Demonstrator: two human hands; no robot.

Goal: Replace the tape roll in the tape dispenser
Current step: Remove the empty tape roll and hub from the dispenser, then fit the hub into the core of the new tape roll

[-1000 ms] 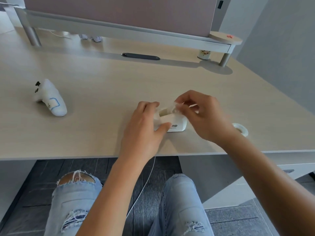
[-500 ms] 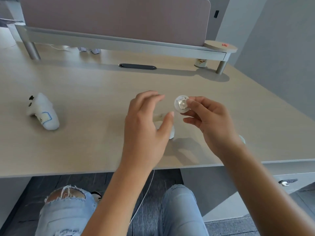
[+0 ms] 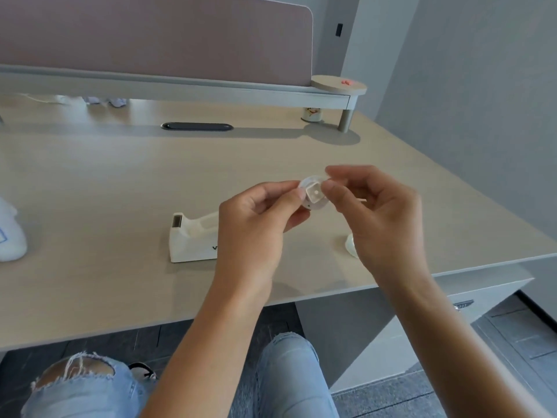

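Both hands have lifted clear of the tape dispenser (image 3: 193, 241) since a second ago, when they were working inside it; the left hand (image 3: 253, 233), which half a second ago hovered spread over the dispenser, has joined the right on the small round piece, and the dispenser, then hidden under that hand, shows plainly.

At the table's (image 3: 90, 182) left edge lies a white object with a blue outline (image 3: 10, 236), only partly in frame. Towards the middle, near the front edge, the white dispenser stands upright with its cutter end to the left; its cradle looks open, though the left hand covers its right end. The left hand is raised above the table, thumb and forefinger pinching narrowly on the left rim of a pale, translucent spool (image 3: 313, 193) with a square hub in its centre. Whether any tape is left on it cannot be told. The right hand (image 3: 382, 218) pinches the same spool from the right, fingertips closed on its rim and other fingers curled. Just below that hand, near the front-right corner, part of a whitish tape roll (image 3: 351, 245) lies on the table, mostly hidden by the wrist. Along the far edge run a dark oval cable slot (image 3: 197, 126) and a raised shelf (image 3: 180, 89).
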